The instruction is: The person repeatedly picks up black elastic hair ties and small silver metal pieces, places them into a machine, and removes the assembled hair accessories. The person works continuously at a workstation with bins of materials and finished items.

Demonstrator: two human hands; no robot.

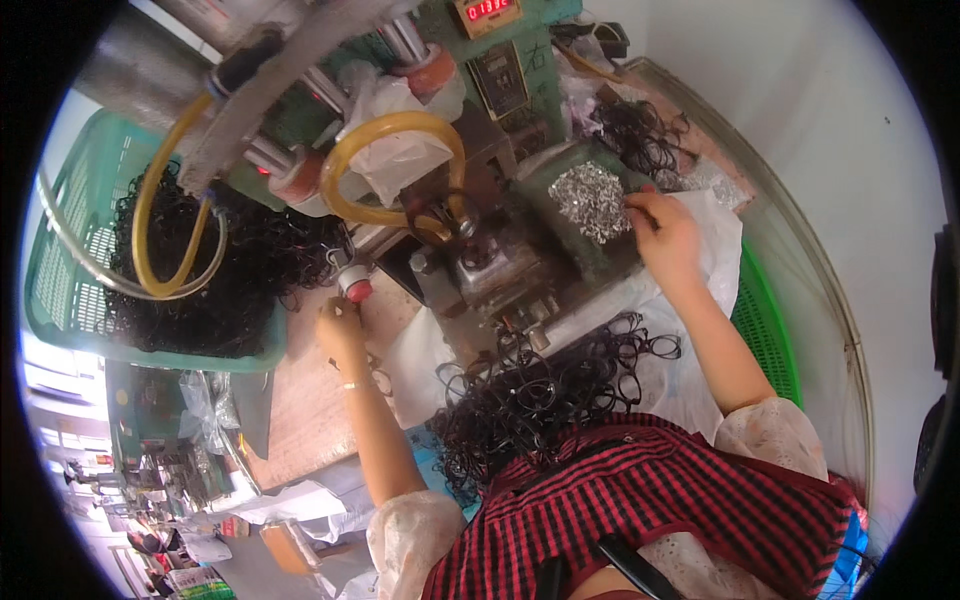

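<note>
My left hand (pixel 342 338) is closed beside a red push button (pixel 357 288) on the left of a green press machine (pixel 540 85); what its fingers hold, if anything, I cannot make out. At the right edge of a heap of small silvery metal pieces (pixel 590 202), my right hand (pixel 666 238) has its fingertips pinched together. Whatever lies in that pinch is too small to name. Between the hands sits the press's metal fixture (pixel 485 250), with a yellow hose (pixel 390 122) looping above it. Black eyeglass frames (pixel 540 390) lie piled in front of me.
A teal basket (pixel 60 315) full of black frames stands at the left on a wooden table (pixel 310 420). More frames (pixel 640 135) lie beyond the metal heap. A bright green basket (pixel 765 330) is at the right, near a pale wall (pixel 800 130). Metal cylinders (pixel 150 75) hang overhead.
</note>
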